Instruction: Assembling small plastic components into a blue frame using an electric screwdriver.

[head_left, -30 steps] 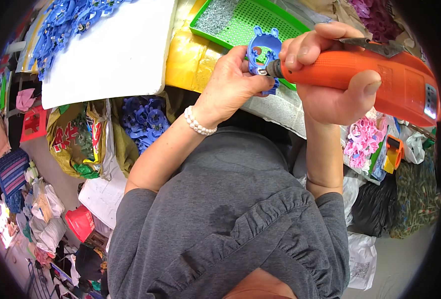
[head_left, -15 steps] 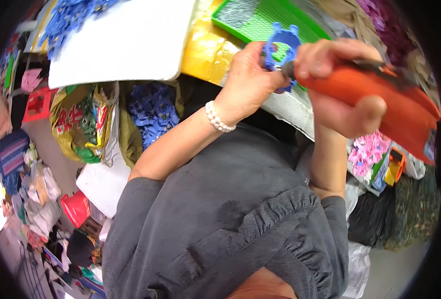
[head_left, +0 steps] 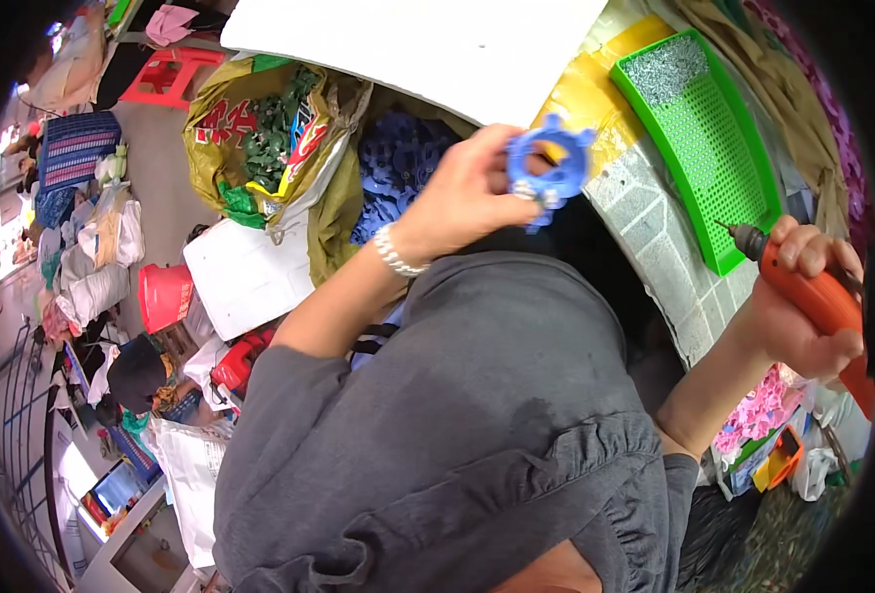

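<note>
Between the thumb and fingers of my left hand [head_left: 472, 188] is a blue ring-shaped plastic part [head_left: 578, 158] with small lugs on its rim. I hold it above the dark gap in front of my body, near the edge of the work surface. My right hand [head_left: 808, 296] is wrapped round an orange electric screwdriver [head_left: 821, 304], well apart from the part. The driver's dark tip points left, over the near end of a green perforated tray [head_left: 699, 163]. Small silvery screws [head_left: 666, 71] lie heaped at the tray's far end.
A white board [head_left: 417, 49] covers the far side. Left of me are a yellow sack [head_left: 210, 124] and a bag of blue parts [head_left: 393, 163]. A red bucket [head_left: 166, 296] and a red stool [head_left: 175, 74] stand further left. Pink parts [head_left: 753, 415] lie at the right.
The driver has come away from the blue part and moved right with my right hand. My left hand still holds the part. The whole view has turned and shifted.
</note>
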`<state>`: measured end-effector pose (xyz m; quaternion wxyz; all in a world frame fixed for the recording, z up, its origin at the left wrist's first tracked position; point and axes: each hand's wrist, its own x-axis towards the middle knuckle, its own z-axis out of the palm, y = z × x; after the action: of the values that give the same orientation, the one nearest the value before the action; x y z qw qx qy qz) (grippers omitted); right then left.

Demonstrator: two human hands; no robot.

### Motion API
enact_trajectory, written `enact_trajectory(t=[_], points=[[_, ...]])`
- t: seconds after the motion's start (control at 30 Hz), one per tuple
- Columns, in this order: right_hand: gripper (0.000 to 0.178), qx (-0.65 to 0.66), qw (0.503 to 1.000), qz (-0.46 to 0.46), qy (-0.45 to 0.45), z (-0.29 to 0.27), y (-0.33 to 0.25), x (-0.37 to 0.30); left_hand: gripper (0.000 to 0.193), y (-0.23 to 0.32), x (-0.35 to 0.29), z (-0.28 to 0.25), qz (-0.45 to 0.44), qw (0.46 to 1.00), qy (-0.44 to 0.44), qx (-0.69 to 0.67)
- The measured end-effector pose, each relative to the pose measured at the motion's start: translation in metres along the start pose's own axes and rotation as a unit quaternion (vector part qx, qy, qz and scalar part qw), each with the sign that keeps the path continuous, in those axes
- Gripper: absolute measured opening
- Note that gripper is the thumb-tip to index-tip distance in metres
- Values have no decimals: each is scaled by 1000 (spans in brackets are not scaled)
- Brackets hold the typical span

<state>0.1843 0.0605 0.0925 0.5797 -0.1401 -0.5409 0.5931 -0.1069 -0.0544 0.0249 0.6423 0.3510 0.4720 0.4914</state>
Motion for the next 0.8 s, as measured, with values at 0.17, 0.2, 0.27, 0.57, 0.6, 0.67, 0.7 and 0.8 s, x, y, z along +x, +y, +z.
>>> enact_trajectory(t=[0.17,0.2,0.27,0.57,0.6,0.67,0.7,0.8], points=[[68,-36,999,-27,23,-1,7,1,52,-22,-35,-62,-57,990,72,103],[66,-44,998,-33,23,-1,9,1,52,-26,-38,-72,-62,987,80,129],[62,-46,998,-36,36,4,16,0,57,-44,-53,-99,-112,978,122,127],[58,-114,984,-29,132,3,19,-4,16,20,-35,-86,82,874,278,391],[57,-115,983,-30,137,5,18,-3,13,35,-23,-81,125,882,280,358],[56,-116,983,-22,142,5,18,-3,16,58,4,-89,207,806,297,468],[55,-120,982,-11,148,4,19,-3,18,68,22,-95,230,791,312,473],[55,-126,981,-2,151,6,19,-1,25,100,81,-126,304,726,318,529]])
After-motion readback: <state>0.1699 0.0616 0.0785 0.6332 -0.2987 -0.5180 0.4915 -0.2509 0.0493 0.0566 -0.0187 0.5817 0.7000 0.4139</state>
